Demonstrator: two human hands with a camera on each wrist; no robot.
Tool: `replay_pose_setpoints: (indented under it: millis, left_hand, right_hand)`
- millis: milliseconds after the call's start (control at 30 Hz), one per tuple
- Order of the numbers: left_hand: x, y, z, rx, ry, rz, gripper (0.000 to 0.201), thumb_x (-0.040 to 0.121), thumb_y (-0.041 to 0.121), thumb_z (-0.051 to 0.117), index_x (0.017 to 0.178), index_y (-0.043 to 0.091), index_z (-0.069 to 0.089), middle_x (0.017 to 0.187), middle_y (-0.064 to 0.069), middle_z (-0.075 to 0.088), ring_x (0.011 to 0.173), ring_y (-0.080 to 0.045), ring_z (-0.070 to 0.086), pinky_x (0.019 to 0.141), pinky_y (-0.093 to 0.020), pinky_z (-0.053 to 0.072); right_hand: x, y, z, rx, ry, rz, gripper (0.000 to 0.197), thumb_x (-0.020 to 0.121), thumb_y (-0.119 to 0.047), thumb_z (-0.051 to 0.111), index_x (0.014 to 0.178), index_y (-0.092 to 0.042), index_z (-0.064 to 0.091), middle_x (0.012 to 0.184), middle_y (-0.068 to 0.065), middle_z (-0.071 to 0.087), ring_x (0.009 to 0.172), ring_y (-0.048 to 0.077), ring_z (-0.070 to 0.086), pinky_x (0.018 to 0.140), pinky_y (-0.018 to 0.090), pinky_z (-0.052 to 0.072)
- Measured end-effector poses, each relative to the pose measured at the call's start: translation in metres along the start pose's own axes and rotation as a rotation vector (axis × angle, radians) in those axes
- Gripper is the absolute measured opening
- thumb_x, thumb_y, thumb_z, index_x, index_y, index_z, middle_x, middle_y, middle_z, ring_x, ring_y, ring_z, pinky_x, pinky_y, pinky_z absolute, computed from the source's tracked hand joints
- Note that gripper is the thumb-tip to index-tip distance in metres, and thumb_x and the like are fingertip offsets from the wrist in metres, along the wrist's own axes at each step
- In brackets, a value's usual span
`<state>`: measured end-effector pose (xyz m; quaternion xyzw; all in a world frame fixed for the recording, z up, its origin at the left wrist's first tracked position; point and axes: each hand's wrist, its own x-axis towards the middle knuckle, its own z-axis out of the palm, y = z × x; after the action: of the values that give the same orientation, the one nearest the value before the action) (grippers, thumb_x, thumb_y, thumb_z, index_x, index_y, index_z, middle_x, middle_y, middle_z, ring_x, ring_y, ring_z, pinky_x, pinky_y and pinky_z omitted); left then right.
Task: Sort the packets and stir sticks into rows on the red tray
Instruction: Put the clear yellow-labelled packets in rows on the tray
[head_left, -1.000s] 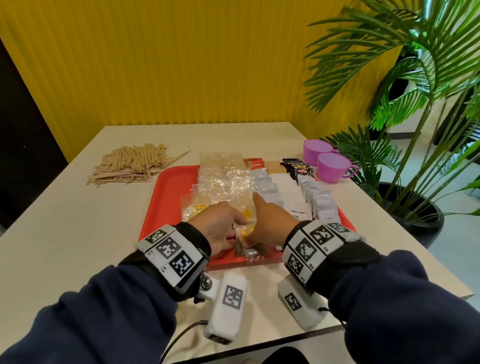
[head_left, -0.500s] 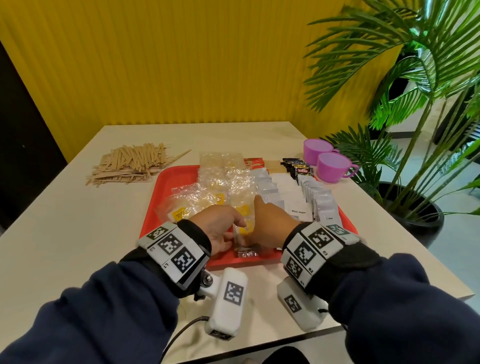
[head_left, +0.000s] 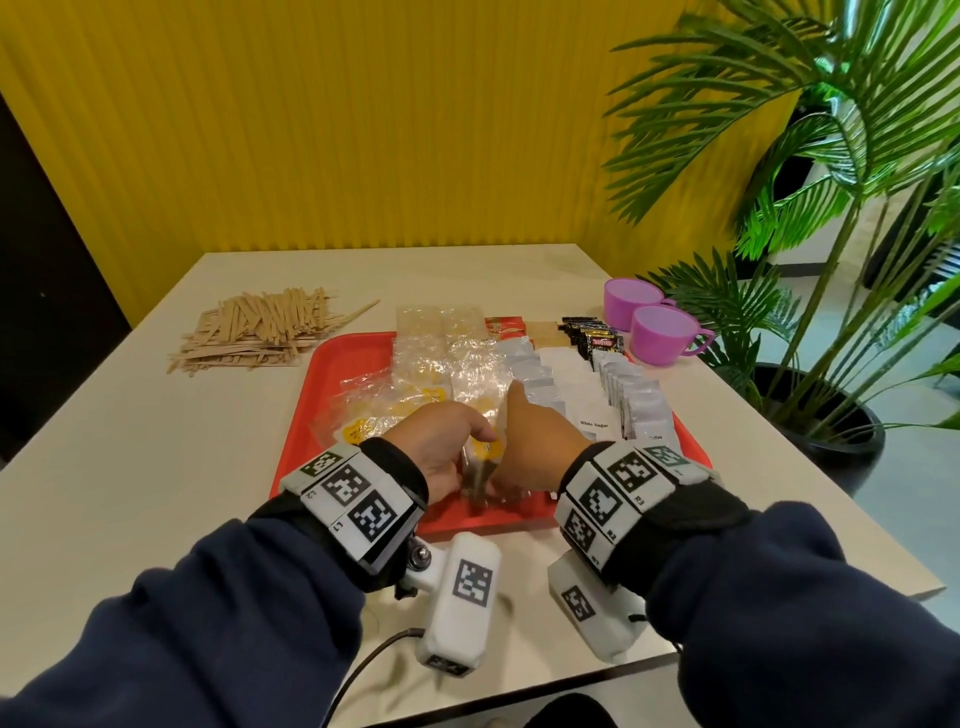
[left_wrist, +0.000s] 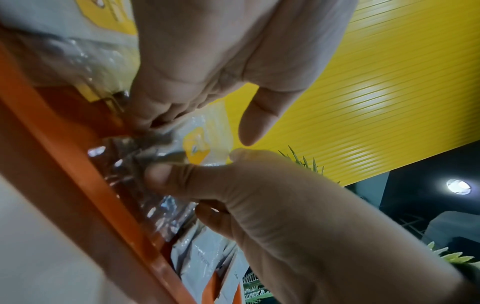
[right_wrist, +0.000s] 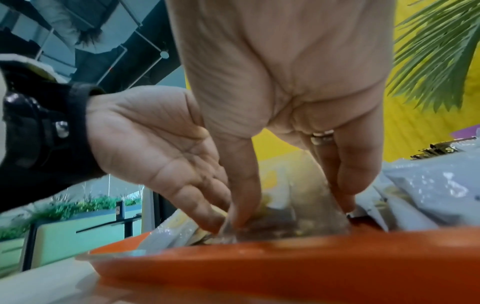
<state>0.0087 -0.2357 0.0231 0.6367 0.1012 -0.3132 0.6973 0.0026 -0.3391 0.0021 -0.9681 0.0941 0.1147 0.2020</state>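
The red tray (head_left: 345, 374) carries rows of packets. At its near edge, an upright bundle of clear packets with yellow labels (head_left: 484, 456) stands between my two hands. My right hand (head_left: 535, 447) pinches the bundle (right_wrist: 293, 216) between thumb and fingers (right_wrist: 244, 197). My left hand (head_left: 441, 452) presses its fingertips (left_wrist: 158, 117) against the bundle's left side, with the thumb (left_wrist: 257, 123) held free. More clear packets (head_left: 363, 415) lie fanned out loosely left of my left hand. The wooden stir sticks (head_left: 260, 332) are heaped on the table beyond the tray's left corner.
White sugar packets (head_left: 566, 384) and grey packets (head_left: 639, 400) fill the tray's right half in rows. Black sachets (head_left: 592, 332) and two purple cups (head_left: 660, 332) sit behind the tray's right end. A potted palm (head_left: 831, 234) overhangs the table's right edge.
Several clear packets have slid out to the left across the tray. Both hands stay at the bundle near the tray's front edge, barely shifted.
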Motion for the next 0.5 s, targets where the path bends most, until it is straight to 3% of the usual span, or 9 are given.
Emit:
replay_pose_setpoints:
  millis: [33,67,133,200,267,300,367,433,500]
  left_hand:
    - [-0.0022,-0.0005,0.0002,0.009,-0.008,-0.005,0.055,0.088,-0.008,0.04,0.14,0.002,0.027,0.147,-0.022,0.025,0.045,-0.023,0.06,0.056,-0.035,0.044]
    - [-0.003,-0.0018,0.0003,0.017,-0.014,-0.011,0.058,0.088,-0.007,0.04,0.143,0.001,0.024,0.145,-0.023,0.029,0.038,-0.022,0.051,0.056,-0.034,0.042]
    - [-0.003,-0.0042,-0.0003,0.021,-0.012,-0.017,0.06,0.087,-0.007,0.04,0.144,-0.002,0.021,0.136,-0.025,0.041,0.043,-0.022,0.046,0.053,-0.031,0.04]
    - [-0.0003,-0.0058,-0.0019,0.008,0.0,-0.024,0.063,0.086,-0.007,0.041,0.145,-0.001,0.019,0.146,-0.025,0.03,0.046,-0.022,0.047,0.052,-0.027,0.042]
    - [0.0047,-0.0081,-0.0036,0.014,-0.007,-0.026,0.062,0.085,-0.005,0.042,0.144,0.002,0.023,0.142,-0.025,0.035,0.052,-0.023,0.045,0.065,-0.03,0.041]
    - [0.0051,-0.0087,-0.0042,0.006,-0.012,-0.02,0.058,0.085,-0.005,0.042,0.141,0.005,0.03,0.123,-0.026,0.049,0.052,-0.022,0.044,0.067,-0.033,0.04]
    - [0.0031,-0.0072,-0.0032,-0.028,-0.012,-0.014,0.041,0.086,-0.006,0.04,0.123,0.011,0.04,0.08,-0.018,0.048,0.038,-0.021,0.047,0.066,-0.037,0.041]
    - [-0.0001,-0.0053,-0.0009,-0.046,-0.017,0.001,0.046,0.087,-0.008,0.039,0.131,0.005,0.033,0.108,-0.018,0.056,0.028,-0.02,0.049,0.071,-0.038,0.043]
    - [-0.0002,-0.0029,0.0009,-0.039,0.002,0.026,0.06,0.087,-0.007,0.038,0.143,0.009,0.023,0.144,-0.02,0.035,0.024,-0.017,0.047,0.061,-0.034,0.048]
  right_hand:
    - [-0.0018,0.0004,-0.0006,0.017,-0.023,0.004,0.113,0.077,-0.017,0.074,0.146,-0.001,-0.014,0.125,0.017,0.054,0.111,0.028,0.056,0.067,0.027,0.042]
    - [-0.0036,0.0013,-0.001,0.041,-0.037,0.005,0.115,0.075,-0.019,0.076,0.146,-0.001,-0.012,0.127,0.016,0.053,0.112,0.027,0.055,0.07,0.026,0.041]
    - [-0.0073,0.004,-0.0021,0.104,-0.048,-0.003,0.113,0.075,-0.024,0.076,0.147,-0.002,-0.008,0.131,0.013,0.05,0.115,0.026,0.052,0.073,0.025,0.041]
    - [-0.009,0.0066,-0.0025,0.152,-0.053,-0.005,0.106,0.078,-0.026,0.073,0.148,-0.003,-0.004,0.136,0.012,0.046,0.117,0.025,0.05,0.078,0.025,0.042]
    - [-0.0078,0.0086,-0.0016,0.154,-0.06,-0.002,0.1,0.078,-0.021,0.072,0.147,-0.004,0.001,0.133,0.013,0.048,0.114,0.025,0.052,0.081,0.028,0.045]
    - [-0.0069,0.0086,-0.0009,0.138,-0.067,-0.003,0.099,0.077,-0.017,0.072,0.147,-0.005,0.002,0.129,0.014,0.05,0.111,0.026,0.053,0.078,0.029,0.048]
    - [-0.0049,0.0077,0.0011,0.083,-0.077,-0.013,0.101,0.077,-0.011,0.072,0.147,-0.006,-0.001,0.123,0.016,0.053,0.107,0.028,0.056,0.066,0.026,0.046]
    - [-0.0024,0.0073,0.0027,0.04,-0.056,-0.026,0.099,0.081,-0.007,0.066,0.147,-0.005,-0.008,0.125,0.018,0.052,0.11,0.029,0.055,0.065,0.027,0.04]
    - [0.0,0.0084,0.0029,0.034,-0.014,-0.037,0.091,0.086,-0.006,0.057,0.147,-0.004,-0.011,0.128,0.02,0.049,0.113,0.03,0.054,0.066,0.025,0.037]
